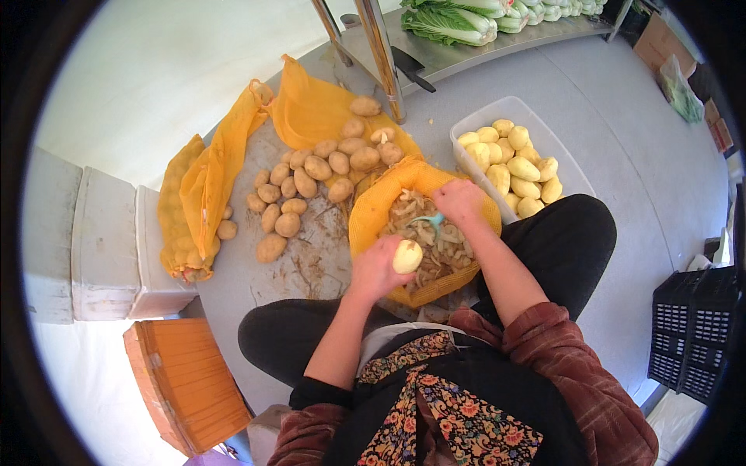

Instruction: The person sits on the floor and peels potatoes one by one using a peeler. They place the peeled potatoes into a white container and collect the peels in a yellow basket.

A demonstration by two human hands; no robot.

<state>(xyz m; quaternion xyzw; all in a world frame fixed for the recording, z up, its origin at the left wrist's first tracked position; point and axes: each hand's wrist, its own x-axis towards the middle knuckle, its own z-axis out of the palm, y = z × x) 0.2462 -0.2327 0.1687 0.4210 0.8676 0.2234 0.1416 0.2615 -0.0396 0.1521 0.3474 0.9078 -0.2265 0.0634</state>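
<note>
Top of frame: steel shelf (pixel 536 43) with cabbages (pixel 454 25), a dark knife (pixel 412 67) by its edge, and a metal leg (pixel 381 58) coming down between the heap and the tub. Upper left of centre: heap of unpeeled potatoes (pixel 318 168) on floor and orange mesh; full mesh sack (pixel 180 221) farther left. White boxes (pixel 109 245) at left edge, orange box (pixel 194 380) lower left, black crate (pixel 691 334) right edge. Clear tub (pixel 548 138) of peeled potatoes upper right of centre, near the right knee. Open yellow bag (pixel 370 220) of peelings fills the middle, under both hands. Left hand (pixel 374 269) wrapped round one peeled potato (pixel 407 257), its end facing right, over the bag's lower left. Right hand (pixel 460 202) curled tight on a teal peeler (pixel 432 221), head pointing left, apart from and above right of that potato.
</note>
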